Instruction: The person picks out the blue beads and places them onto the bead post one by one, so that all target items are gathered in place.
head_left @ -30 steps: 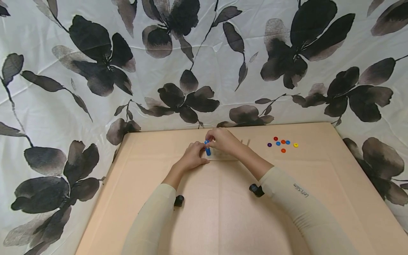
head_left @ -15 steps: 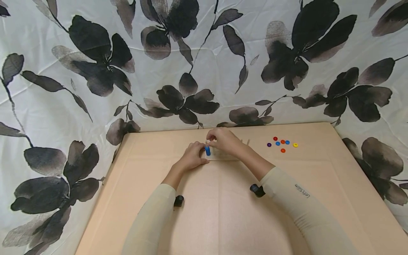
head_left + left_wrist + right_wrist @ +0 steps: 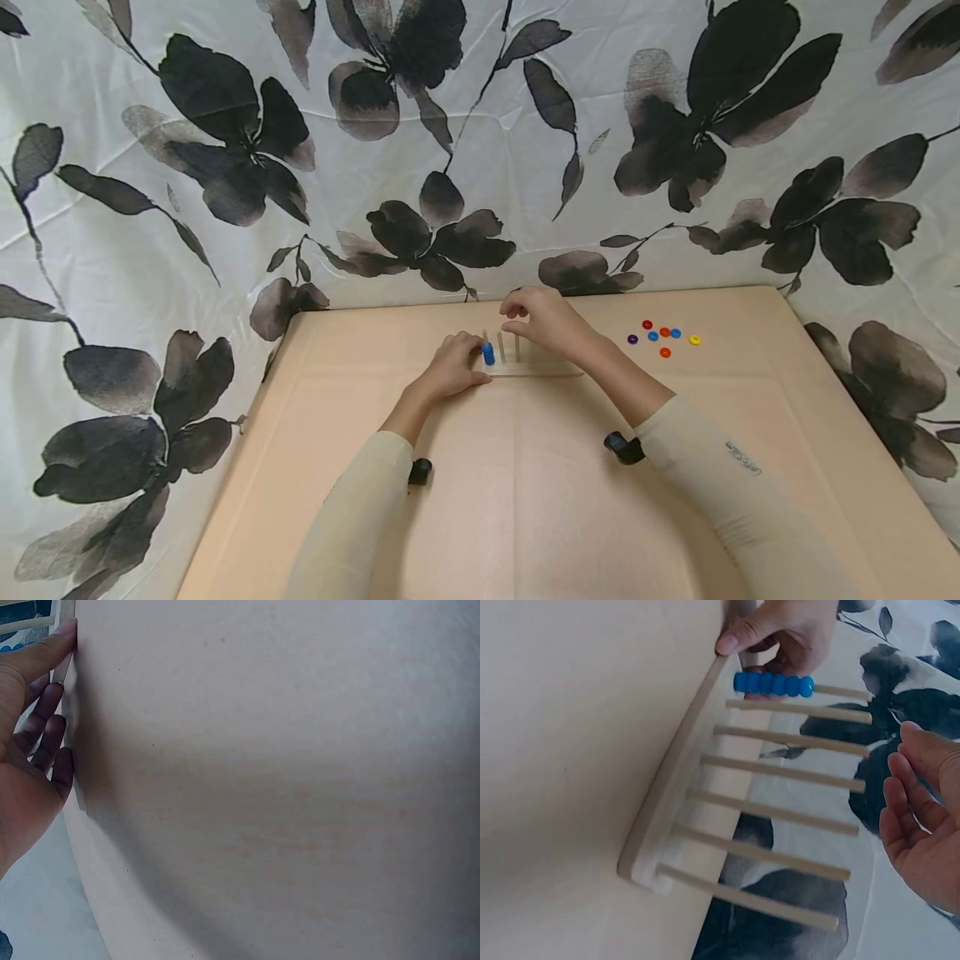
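Note:
A wooden peg board (image 3: 540,372) with a row of upright pegs stands near the far table edge. Blue beads (image 3: 772,684) are stacked on its leftmost peg, whose bare tip sticks out above them. My left hand (image 3: 452,368) holds the board's left end, thumb on the near edge and fingers behind, as the right wrist view also shows. Above the pegs, my right hand (image 3: 553,321) hovers with loosely bent fingers and nothing between them. In the right wrist view its fingertips (image 3: 910,729) are off the peg tips, and the other pegs (image 3: 780,776) carry no beads.
Several loose beads lie to the right of the board, among them a yellow bead (image 3: 695,340), a purple bead (image 3: 632,339) and a red bead (image 3: 647,324). A flowered cloth (image 3: 510,167) hangs behind the table (image 3: 517,483).
My right hand has let go at the left peg and moved up and right, uncovering more pegs. A bead earlier at its fingertips has joined the blue stack. My left hand stays put.

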